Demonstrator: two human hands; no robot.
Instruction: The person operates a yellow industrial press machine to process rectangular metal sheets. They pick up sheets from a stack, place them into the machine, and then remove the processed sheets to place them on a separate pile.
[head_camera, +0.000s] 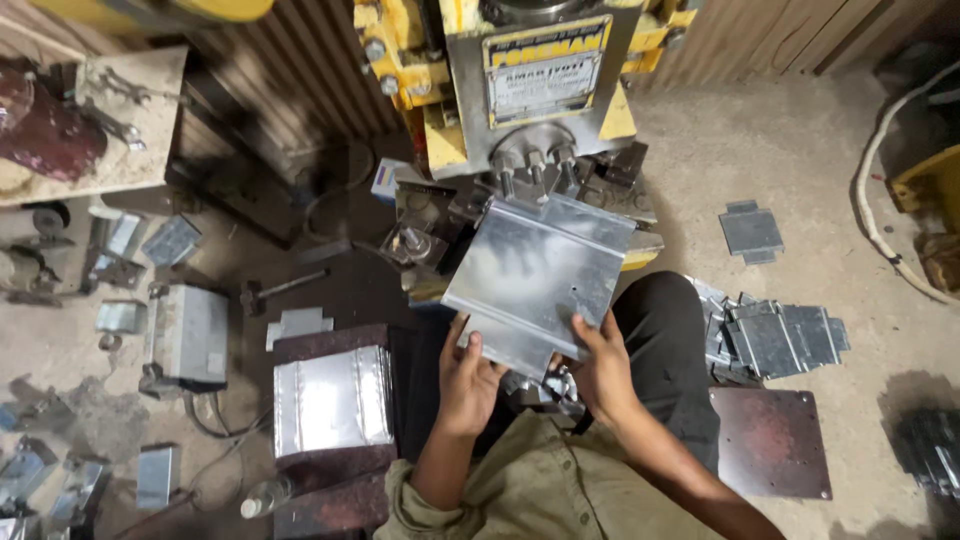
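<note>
I hold a shiny bent sheet-metal plate (535, 275) with both hands, in front of a yellow and grey press machine (520, 100). My left hand (465, 385) grips the plate's near left corner. My right hand (600, 365) grips its near right edge, thumb on top. The plate's far edge lies at the press tooling (535, 170), under the bolts. The plate has stepped folds and notched corners.
A stack of flat shiny blanks (330, 400) rests on a rusty block to my left. Formed plates (785, 340) are piled on the floor to my right, one more plate (750, 232) farther off. A hammer (280, 290), metal boxes and scrap lie left. A rusty plate (770, 445) sits right.
</note>
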